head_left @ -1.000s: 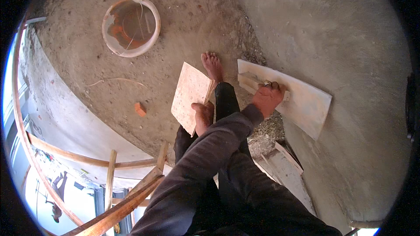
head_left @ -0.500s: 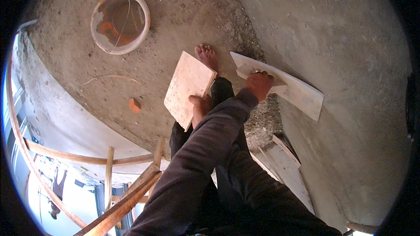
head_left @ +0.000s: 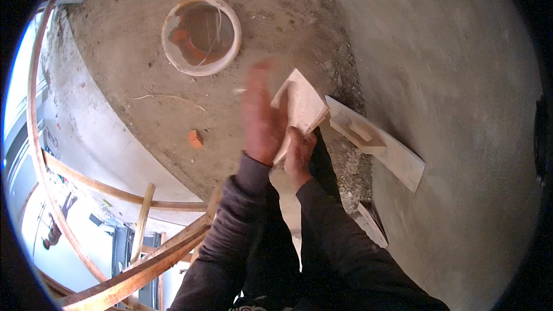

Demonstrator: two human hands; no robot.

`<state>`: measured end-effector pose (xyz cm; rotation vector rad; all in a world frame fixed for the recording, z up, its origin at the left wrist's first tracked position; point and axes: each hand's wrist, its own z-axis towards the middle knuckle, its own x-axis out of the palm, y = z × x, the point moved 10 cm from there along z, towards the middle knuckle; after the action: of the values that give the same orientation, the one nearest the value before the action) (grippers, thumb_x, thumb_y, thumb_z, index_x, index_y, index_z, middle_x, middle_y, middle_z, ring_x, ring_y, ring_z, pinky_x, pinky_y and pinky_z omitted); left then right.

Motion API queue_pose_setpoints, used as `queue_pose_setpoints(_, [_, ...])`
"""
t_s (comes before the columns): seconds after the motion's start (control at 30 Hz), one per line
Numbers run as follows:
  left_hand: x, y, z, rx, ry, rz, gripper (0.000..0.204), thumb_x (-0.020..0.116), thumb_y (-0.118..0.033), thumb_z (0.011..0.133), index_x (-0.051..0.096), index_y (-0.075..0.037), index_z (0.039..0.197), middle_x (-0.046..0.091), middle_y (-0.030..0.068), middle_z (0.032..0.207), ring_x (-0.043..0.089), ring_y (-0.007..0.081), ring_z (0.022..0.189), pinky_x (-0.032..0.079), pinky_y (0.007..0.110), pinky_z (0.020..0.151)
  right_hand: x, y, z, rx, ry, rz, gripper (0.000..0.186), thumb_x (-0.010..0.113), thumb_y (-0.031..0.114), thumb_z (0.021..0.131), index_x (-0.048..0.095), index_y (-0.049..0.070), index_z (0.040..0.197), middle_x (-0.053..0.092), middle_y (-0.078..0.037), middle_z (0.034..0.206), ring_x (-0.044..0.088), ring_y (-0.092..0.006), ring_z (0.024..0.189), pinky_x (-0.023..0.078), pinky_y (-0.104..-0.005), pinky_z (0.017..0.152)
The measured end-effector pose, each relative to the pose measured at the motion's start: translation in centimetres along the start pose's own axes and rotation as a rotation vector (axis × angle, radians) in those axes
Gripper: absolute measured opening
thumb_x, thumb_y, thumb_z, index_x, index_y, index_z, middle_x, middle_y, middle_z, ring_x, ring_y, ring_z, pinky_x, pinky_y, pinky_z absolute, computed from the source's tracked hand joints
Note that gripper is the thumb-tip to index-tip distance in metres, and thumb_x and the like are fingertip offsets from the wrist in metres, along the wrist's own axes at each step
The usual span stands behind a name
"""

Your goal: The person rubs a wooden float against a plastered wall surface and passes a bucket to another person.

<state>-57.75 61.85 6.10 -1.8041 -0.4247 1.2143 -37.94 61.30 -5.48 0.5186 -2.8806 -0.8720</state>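
My right hand (head_left: 299, 152) grips the near edge of a pale, flat wooden board (head_left: 302, 101), its thumb lying on top. Beside the board's left edge is my left hand (head_left: 262, 118), smeared by motion, with its fingers stretched out and nothing seen in them. Whether it touches the board I cannot tell. A long wooden plastering float (head_left: 397, 158) with a raised handle rests by the foot of the plastered wall, to the right of the board, with no hand on it.
A round, pale-rimmed bucket (head_left: 233, 52) stands on the dirty floor ahead. An orange brick piece (head_left: 196, 139) lies to the left. Wooden rails (head_left: 152, 253) bound the lower left, with a distant person (head_left: 55, 233) beyond. The grey wall (head_left: 461, 109) fills the right side.
My left hand has let go of the float and swung left, uncrossing my arms. My right hand, still holding the board, has moved right. The view has shifted.
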Motion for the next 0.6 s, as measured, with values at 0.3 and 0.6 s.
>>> queue_pose_setpoints(0.3, [-4.5, 13.4, 5.6, -0.063, 0.074, 0.656, 0.049, 0.062, -0.015, 0.079, 0.046, -0.001, 0.123, 0.05, 0.0208, 0.118, 0.051, 0.038, 0.107, 0.037, 0.047, 0.093, -0.1, 4.9, 2.0, -0.135, -0.038, -0.013, 0.05, 0.052, 0.002, 0.077, 0.039, -0.011, 0.124, 0.05, -0.018, 0.121, 0.051, -0.027, 0.108, 0.036, -0.0356, 0.097])
queue_pose_setpoints(0.6, [-7.4, 17.3, 7.2, -0.113, 0.153, 0.091, 0.024, 0.06, -0.022, 0.084, 0.064, 0.0, 0.091, 0.063, 0.0189, 0.083, 0.062, 0.0311, 0.076, 0.047, 0.039, 0.069, -3.2, 10.7, 10.1, -0.446, -0.18, -0.496, 0.033, 0.058, 0.012, 0.078, 0.054, -0.01, 0.103, 0.06, -0.02, 0.099, 0.055, -0.0295, 0.092, 0.042, -0.0377, 0.083])
